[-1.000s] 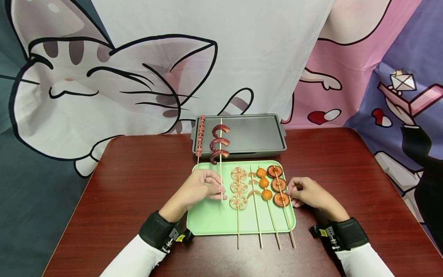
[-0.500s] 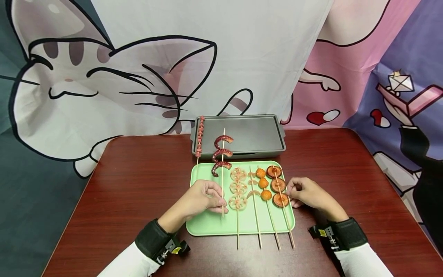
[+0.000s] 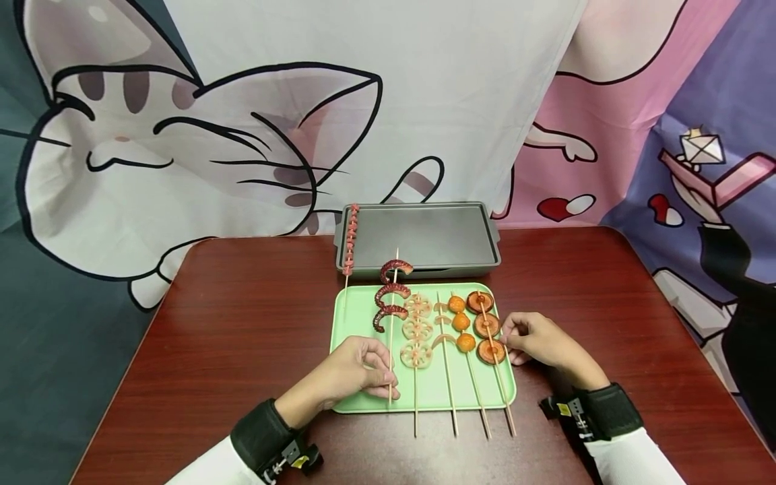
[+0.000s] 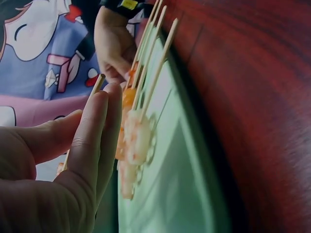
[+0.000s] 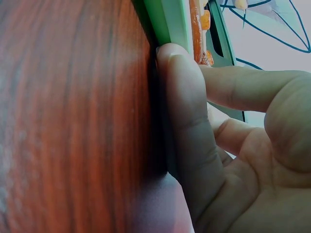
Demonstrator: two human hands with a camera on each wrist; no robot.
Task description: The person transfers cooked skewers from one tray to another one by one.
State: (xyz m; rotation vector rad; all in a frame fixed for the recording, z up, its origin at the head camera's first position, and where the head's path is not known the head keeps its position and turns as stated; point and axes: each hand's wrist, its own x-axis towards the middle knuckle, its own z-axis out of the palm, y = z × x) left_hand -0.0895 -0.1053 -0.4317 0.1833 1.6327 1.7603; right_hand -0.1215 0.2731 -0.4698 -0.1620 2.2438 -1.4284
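In the head view my left hand (image 3: pixel 362 369) pinches the lower stick of an octopus tentacle skewer (image 3: pixel 394 291), held over the left part of the green tray (image 3: pixel 358 313). The left wrist view shows the stick's end (image 4: pixel 98 83) between thumb and fingers. My right hand (image 3: pixel 538 338) grips the tray's right rim; in the right wrist view a finger lies along the green edge (image 5: pixel 173 24). On the tray lie a lotus root skewer (image 3: pixel 417 329), a skewer of thin curved pieces (image 3: pixel 443 319), an orange ball skewer (image 3: pixel 461 322) and a mushroom skewer (image 3: pixel 488 326).
Behind the green tray stands a grey rectangular pan (image 3: pixel 424 236). A skewer of small reddish pieces (image 3: pixel 349 239) lies along its left side, its stick reaching over the green tray. Both stand on a brown wooden table (image 3: pixel 254 303), before a printed cloth (image 3: pixel 461 87).
My left hand has drawn the octopus tentacle skewer back from over the grey pan, toward me and slightly right, over the green tray. The right hand has stayed at the tray's rim.
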